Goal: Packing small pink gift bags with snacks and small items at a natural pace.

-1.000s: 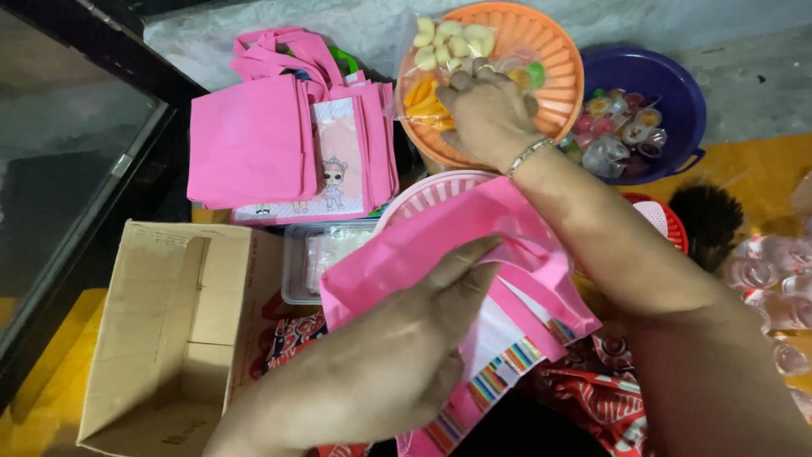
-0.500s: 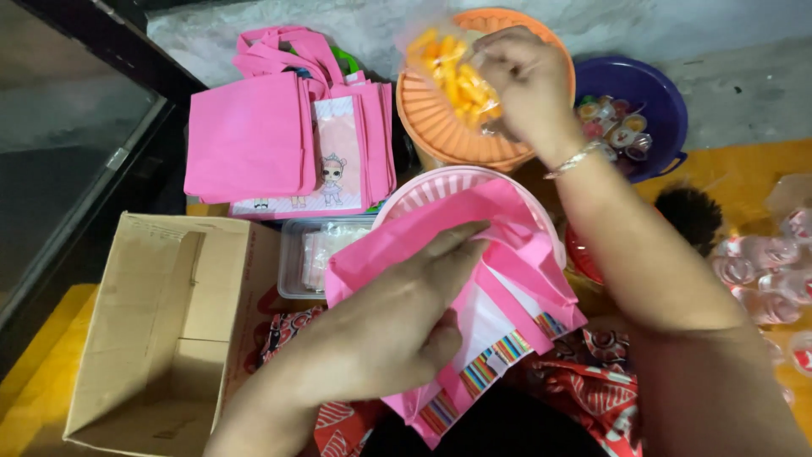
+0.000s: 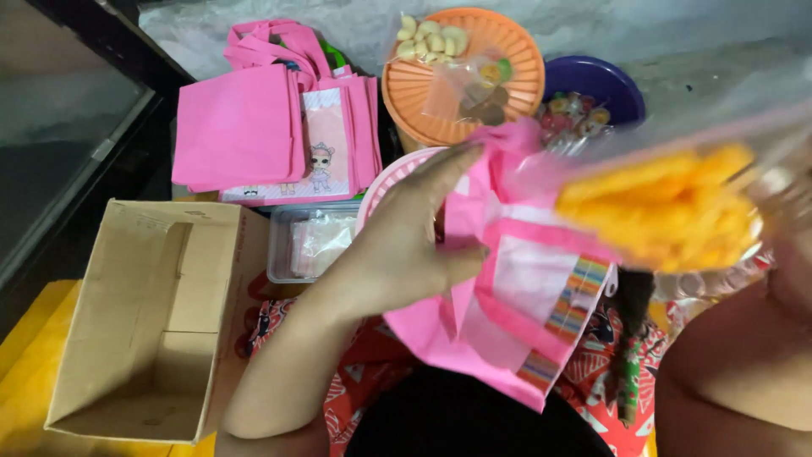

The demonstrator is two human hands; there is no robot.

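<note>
My left hand point(image 3: 406, 245) grips the top edge of a pink fabric gift bag point(image 3: 516, 296) with a striped panel, held over my lap. My right hand point(image 3: 787, 220) is at the right edge, mostly hidden and blurred, holding a clear plastic packet of orange snacks point(image 3: 668, 207) close to the camera, just right of the bag's mouth.
A stack of pink gift bags point(image 3: 271, 127) lies at the back left. An orange basket point(image 3: 465, 76) holds pale snacks and packets; a purple bowl point(image 3: 596, 89) holds wrapped sweets. An open cardboard box point(image 3: 152, 322) stands at left, a clear plastic container point(image 3: 309, 241) beside it.
My right hand lifted the orange snack packet from the orange basket and brought it toward the pink bag, near the camera. My left hand shifted its grip to the bag's top edge.
</note>
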